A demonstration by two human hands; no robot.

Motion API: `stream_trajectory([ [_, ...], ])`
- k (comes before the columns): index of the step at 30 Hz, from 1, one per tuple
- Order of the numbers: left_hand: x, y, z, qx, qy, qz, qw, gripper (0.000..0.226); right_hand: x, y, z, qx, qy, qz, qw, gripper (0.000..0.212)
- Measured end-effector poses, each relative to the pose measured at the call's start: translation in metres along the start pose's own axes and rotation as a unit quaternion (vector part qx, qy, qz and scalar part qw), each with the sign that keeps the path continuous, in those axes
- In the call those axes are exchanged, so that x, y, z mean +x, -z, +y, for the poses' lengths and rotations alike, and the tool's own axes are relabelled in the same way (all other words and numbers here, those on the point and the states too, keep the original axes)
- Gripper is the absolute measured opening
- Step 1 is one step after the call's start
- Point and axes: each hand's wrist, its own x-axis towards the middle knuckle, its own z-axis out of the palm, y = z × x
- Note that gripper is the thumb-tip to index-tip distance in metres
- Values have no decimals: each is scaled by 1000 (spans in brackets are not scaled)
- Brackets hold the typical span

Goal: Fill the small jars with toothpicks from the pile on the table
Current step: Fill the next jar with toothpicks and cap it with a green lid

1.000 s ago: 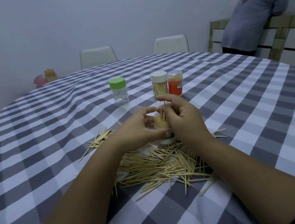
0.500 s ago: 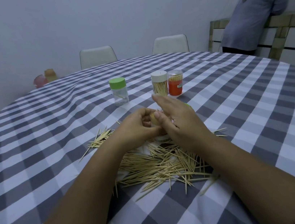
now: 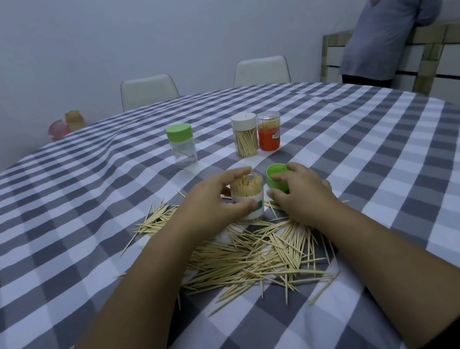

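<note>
Now that the right hand (image 3: 299,194) has left the packed jar (image 3: 248,198), gripped by the left hand (image 3: 215,203), and grips the green lid (image 3: 276,178), capping looks next.

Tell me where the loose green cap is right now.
In the head view, the green cap sits just right of centre, gripped by the right hand, beside the open jar that the left hand holds.

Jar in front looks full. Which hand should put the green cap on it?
Right. The right hand already holds the green cap just beside the open jar, while the left hand is wrapped around that jar, steadying it upright.
</note>
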Motion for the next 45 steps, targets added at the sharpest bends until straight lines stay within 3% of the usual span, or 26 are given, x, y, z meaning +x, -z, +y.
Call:
stream_trajectory([
  [2, -1, 0, 1, -2, -17, 14, 1000, 65, 0, 0, 0, 10, -2, 15, 1000, 40],
  [7, 0, -2, 0, 21, -41, 11, 999, 47, 0, 2, -1, 22, -22, 29, 999, 24],
  [11, -2, -2, 4, 30, -35, -4, 999, 58, -3, 5, -5, 62, 21, 71, 995, 12],
  [17, 0, -4, 1, -18, 8, 2, 1000, 93, -13, 11, -11, 217, 158, 98, 958, 61],
  [22, 2, -5, -3, -47, 30, 6, 998, 98, -12, 23, -7, 345, 141, 115, 921, 76],
  [26, 3, -7, -6, -63, 33, 5, 997, 98, -13, 23, -13, 423, 139, 81, 892, 73],
  [30, 6, -7, -9, -93, 32, 4, 995, 103, -17, 12, -23, 395, 160, 34, 904, 69],
  [34, 9, -6, -12, -140, 39, -16, 989, 108, -15, 9, -25, 355, 156, 38, 921, 47],
  [45, 19, -4, -19, -237, 52, -108, 964, 108, -10, 19, -28, 324, 189, -28, 927, 38],
])
